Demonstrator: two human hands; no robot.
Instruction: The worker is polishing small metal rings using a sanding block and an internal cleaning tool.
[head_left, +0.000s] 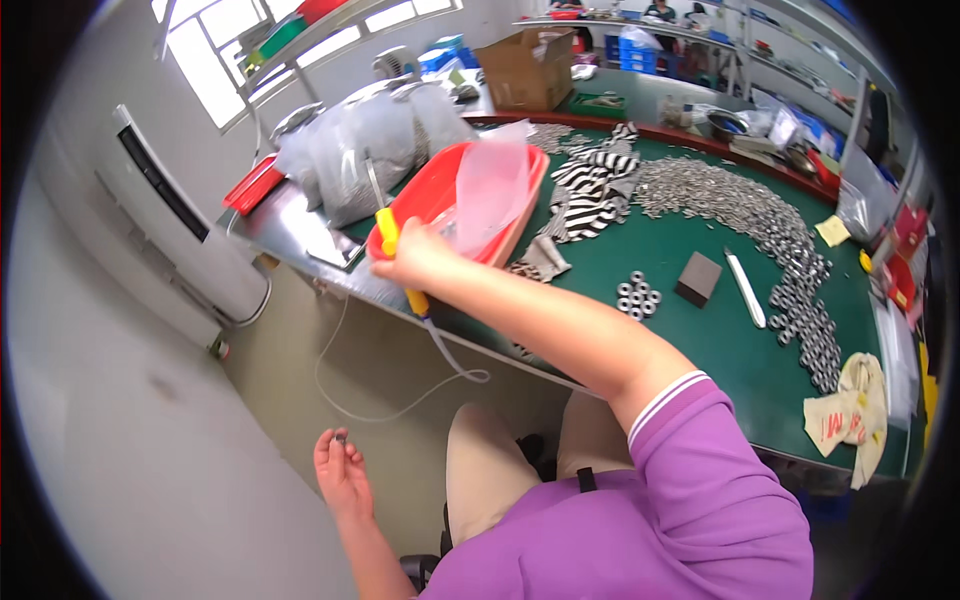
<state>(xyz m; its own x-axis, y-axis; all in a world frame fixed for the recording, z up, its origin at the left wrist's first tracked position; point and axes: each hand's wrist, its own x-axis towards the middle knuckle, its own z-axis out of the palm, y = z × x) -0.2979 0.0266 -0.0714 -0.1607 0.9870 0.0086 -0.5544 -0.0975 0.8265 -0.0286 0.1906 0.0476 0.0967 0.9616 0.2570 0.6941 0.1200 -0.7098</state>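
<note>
Stretched across to the left, my right hand (420,258) is closed around a yellow air blow gun (388,230) with a long thin metal nozzle. Its clear hose (458,368) hangs below the table edge and loops back. The red basin (535,190) lies just beyond this hand, with a translucent plastic sheet (493,185) in it. Low at the left, off the table, my left hand (343,478) pinches a small dark metal piece (340,436) between thumb and fingertips. Its exact shape is too small to tell.
Many small metal rings (800,325) curve along the green tabletop's right side. A small ring cluster (638,296), a dark block (699,278), a white pen-like tool (746,290), striped cloth (590,190) and a beige glove (860,410) lie there. Filled plastic bags (350,150) stand far left.
</note>
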